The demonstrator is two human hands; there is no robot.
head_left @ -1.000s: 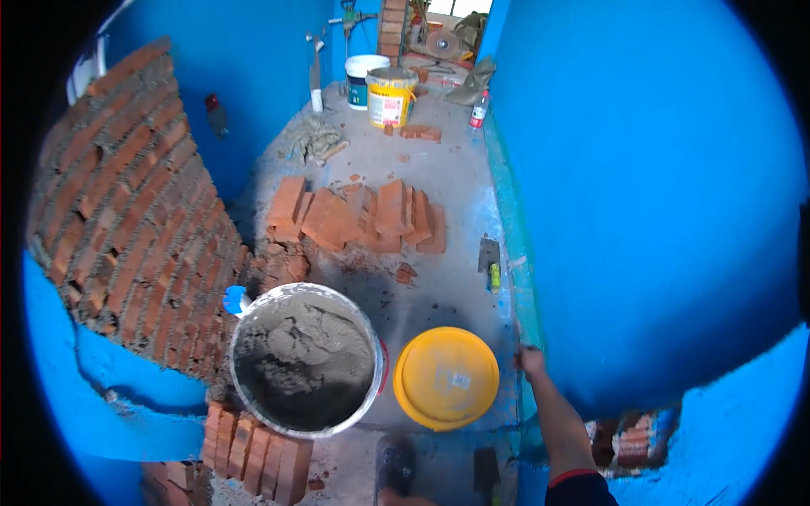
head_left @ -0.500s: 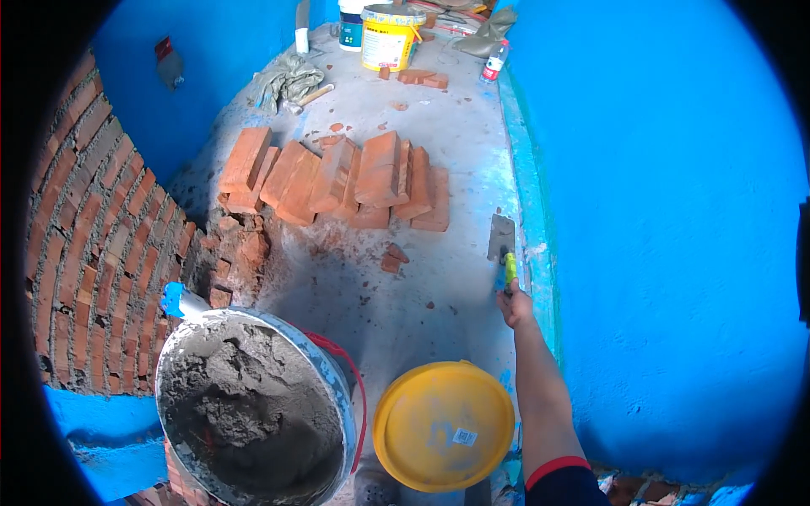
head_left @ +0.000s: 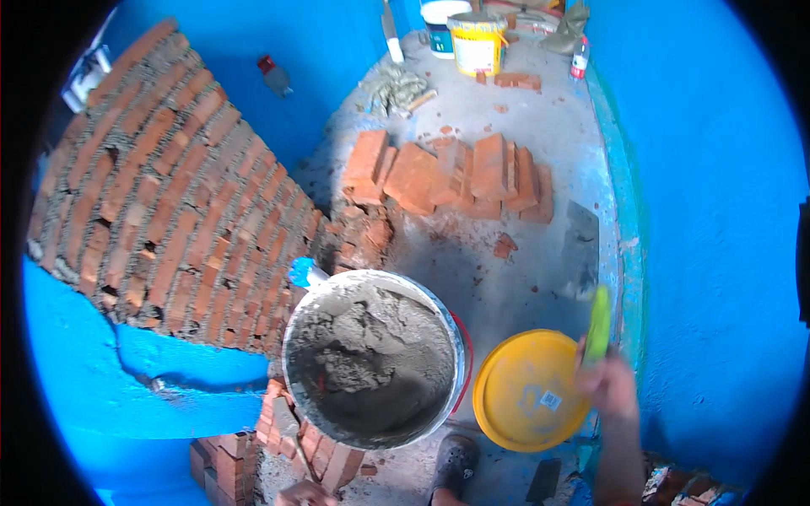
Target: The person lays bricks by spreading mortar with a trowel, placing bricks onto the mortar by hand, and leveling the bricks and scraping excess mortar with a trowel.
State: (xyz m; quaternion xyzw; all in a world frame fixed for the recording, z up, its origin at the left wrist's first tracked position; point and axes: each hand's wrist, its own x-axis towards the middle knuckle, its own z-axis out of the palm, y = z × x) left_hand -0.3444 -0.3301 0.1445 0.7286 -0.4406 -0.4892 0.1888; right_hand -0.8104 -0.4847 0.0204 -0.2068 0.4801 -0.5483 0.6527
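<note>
The trowel stands out by its yellow-green handle, over the right side of the floor; its grey blade is blurred, and whether it touches the floor cannot be told. The person's right hand has its fingers wrapped around the handle, smeared by motion. Just beside it sits a round yellow lid, hiding whatever is underneath. Left of that, a wide bucket holds grey mortar, its outer side mostly hidden from above. At the lower edge the left hand is cut off, near a thin-handled tool lying over bricks; whether its fingers close on that handle cannot be told. Farther off lies a row of loose bricks
</note>
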